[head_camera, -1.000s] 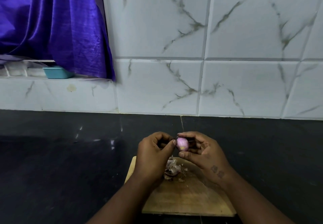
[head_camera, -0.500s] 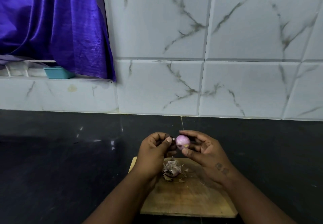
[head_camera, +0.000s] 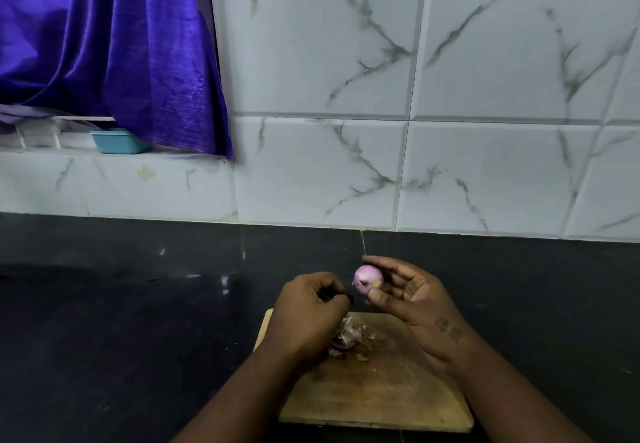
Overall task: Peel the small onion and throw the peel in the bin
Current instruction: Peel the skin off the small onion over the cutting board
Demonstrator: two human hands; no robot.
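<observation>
Black counter [head_camera: 138,304] — right grip [head_camera: 412,297] pinches the small onion [head_camera: 367,280]; left grip [head_camera: 308,311] curls round a dark sliver [head_camera: 337,296].

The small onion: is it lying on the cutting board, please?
No, the right hand pinches the small onion up off the cutting board.

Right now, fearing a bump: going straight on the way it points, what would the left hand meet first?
Likely the small onion, pinched in the right hand; the left hand, pinching a dark sliver, sits beside it; depth unclear.
</observation>
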